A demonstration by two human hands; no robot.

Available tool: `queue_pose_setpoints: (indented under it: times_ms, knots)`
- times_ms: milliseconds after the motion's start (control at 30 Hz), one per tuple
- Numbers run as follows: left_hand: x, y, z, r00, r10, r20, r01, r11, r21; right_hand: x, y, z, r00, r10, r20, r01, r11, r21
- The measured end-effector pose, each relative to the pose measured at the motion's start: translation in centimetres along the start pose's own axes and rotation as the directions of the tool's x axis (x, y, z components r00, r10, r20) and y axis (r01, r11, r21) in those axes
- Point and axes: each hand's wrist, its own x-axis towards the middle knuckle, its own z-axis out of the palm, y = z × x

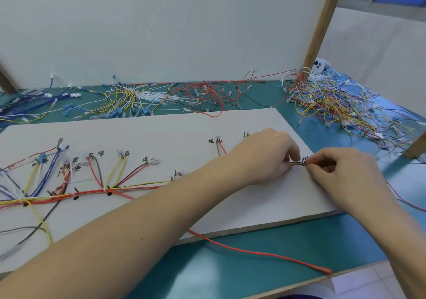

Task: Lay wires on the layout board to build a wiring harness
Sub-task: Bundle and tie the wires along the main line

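The grey layout board (161, 135) lies on the green table, with handwritten labels and small pegs. A bundled trunk of red, yellow and black wires (69, 196) runs along its left half, with branches fanning up to labelled pegs. Near the board's right edge both hands meet over a short stretch of yellow and dark wires (297, 163) at a peg. My left hand (265, 155) pinches this wire bundle from the left. My right hand (338, 172) pinches its end from the right. A long red wire (265, 252) trails off the board's front edge.
Loose wire piles lie behind the board: blue wires (34, 100) at left, yellow and white wires (129, 100) in the middle, red wires (207, 96), and a mixed tangle (334, 105) at right. A white panel (161, 26) with a wooden post (322, 26) stands behind.
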Motion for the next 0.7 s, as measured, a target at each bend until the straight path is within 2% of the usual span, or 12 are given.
queue_pose_setpoints:
  times_ms: [200,433,500,633,700]
  knots:
    - [0.9,-0.6,1.4,0.997,-0.054,-0.064,0.044,0.988,-0.146,-0.2,0.7,0.1,0.999,-0.043,-0.016,0.043,0.999,-0.015]
    - [1.0,-0.5,1.5,0.999,-0.027,-0.039,0.022,0.991,-0.134,-0.3,1.3,0.4,0.985,-0.171,-0.026,0.167,0.98,-0.108]
    - [1.0,-0.4,1.5,0.999,-0.009,-0.032,0.006,0.996,-0.094,0.0,1.3,0.4,0.991,-0.134,-0.022,0.132,0.988,-0.082]
    - [0.6,-0.2,1.4,0.999,0.033,-0.035,-0.034,0.999,-0.02,1.4,1.5,0.0,0.997,0.065,0.033,-0.066,0.997,0.041]
    - [0.6,-0.1,1.3,0.998,0.044,-0.037,-0.044,0.999,0.008,1.9,1.8,0.1,0.992,0.107,0.06,-0.111,0.992,0.061]
